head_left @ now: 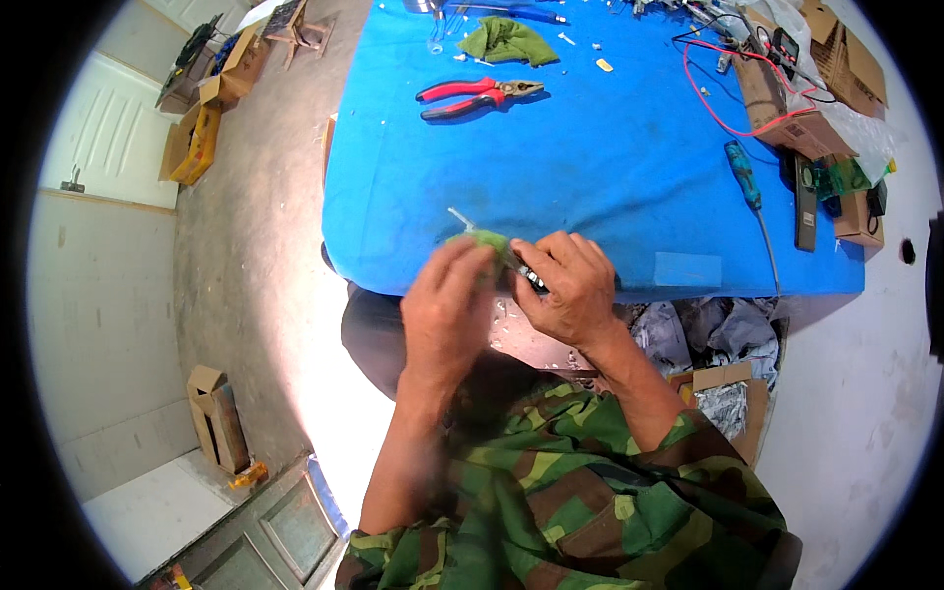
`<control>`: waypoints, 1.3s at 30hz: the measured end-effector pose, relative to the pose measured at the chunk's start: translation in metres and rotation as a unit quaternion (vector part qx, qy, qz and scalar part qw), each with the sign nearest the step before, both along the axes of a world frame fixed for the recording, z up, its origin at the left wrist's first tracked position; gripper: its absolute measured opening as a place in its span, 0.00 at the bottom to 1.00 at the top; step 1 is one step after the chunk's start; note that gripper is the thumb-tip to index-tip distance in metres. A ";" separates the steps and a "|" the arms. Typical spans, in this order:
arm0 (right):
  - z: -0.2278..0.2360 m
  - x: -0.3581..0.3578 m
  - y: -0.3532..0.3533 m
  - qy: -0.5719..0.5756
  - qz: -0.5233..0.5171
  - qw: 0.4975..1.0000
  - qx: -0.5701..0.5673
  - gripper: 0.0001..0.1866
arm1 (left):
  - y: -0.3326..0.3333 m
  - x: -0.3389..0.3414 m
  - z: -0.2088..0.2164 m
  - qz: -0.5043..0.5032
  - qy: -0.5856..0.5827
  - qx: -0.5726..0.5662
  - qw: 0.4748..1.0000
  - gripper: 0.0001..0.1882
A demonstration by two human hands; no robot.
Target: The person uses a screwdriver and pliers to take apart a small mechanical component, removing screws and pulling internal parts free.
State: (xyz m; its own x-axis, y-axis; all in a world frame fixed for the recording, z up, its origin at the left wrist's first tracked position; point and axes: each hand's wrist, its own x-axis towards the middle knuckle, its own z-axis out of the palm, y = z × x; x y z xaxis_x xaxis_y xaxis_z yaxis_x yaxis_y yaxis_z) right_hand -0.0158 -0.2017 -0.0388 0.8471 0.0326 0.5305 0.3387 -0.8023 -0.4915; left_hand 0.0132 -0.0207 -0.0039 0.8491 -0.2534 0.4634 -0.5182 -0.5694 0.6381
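Observation:
Both hands meet at the near edge of the blue-covered table (590,187). My left hand (447,305), slightly blurred, is closed over a small piece of green cloth (485,238). A thin, clear, stick-like piece (459,217) juts out beyond the cloth; its lower end is hidden. My right hand (572,295) pinches a small black-and-silver part (533,279) right beside the cloth. The fingers cover most of that part, so its kind does not show. Farther up the table lie red-and-black pliers (480,96), touched by neither hand.
A crumpled green cloth (506,41) lies at the far side among small scraps. On the right are a teal-handled screwdriver (744,175), a red cable (703,93) and a cardboard box (777,103). Below the table edge, an open carton (728,403) holds silvery scraps.

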 end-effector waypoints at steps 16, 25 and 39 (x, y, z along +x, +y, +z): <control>0.001 0.003 0.002 -0.013 -0.004 1.000 0.016 0.17 | -0.008 0.019 -0.017 0.046 -0.003 0.026 0.999 0.12; 0.000 0.003 0.001 -0.014 -0.004 1.000 0.013 0.17 | 0.003 0.026 -0.008 0.070 0.121 -0.124 0.982 0.09; 0.006 -0.002 -0.009 0.033 0.055 0.997 0.040 0.23 | -0.014 -0.016 -0.010 -0.034 0.015 0.066 0.997 0.17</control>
